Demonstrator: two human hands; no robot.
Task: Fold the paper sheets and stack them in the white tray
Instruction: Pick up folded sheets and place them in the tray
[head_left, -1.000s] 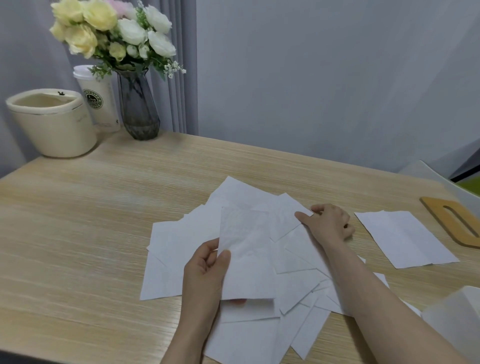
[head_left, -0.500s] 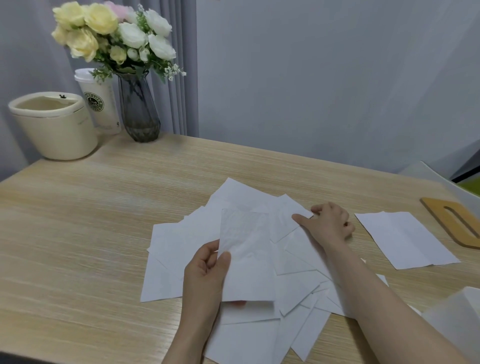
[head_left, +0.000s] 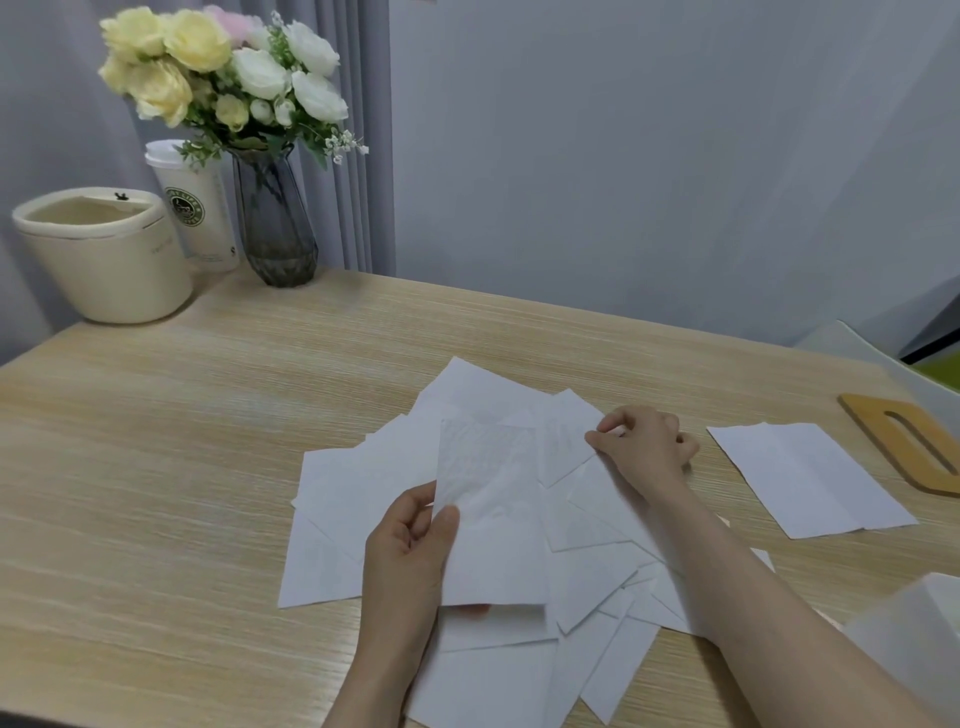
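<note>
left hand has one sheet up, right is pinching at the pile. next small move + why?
Probably lift the right hand off the pile, bringing the corner it pinches, or move it to the raised sheet to fold. The left hand grips that sheet only by its left edge, so it hangs unfolded, and the white tray at the lower right shows no stack.

One head-worn wide-angle view looked forward and down across the wooden table (head_left: 156, 467), close over the scattered paper sheets (head_left: 597, 545), with the vase (head_left: 274, 228) far left against the wall
</note>
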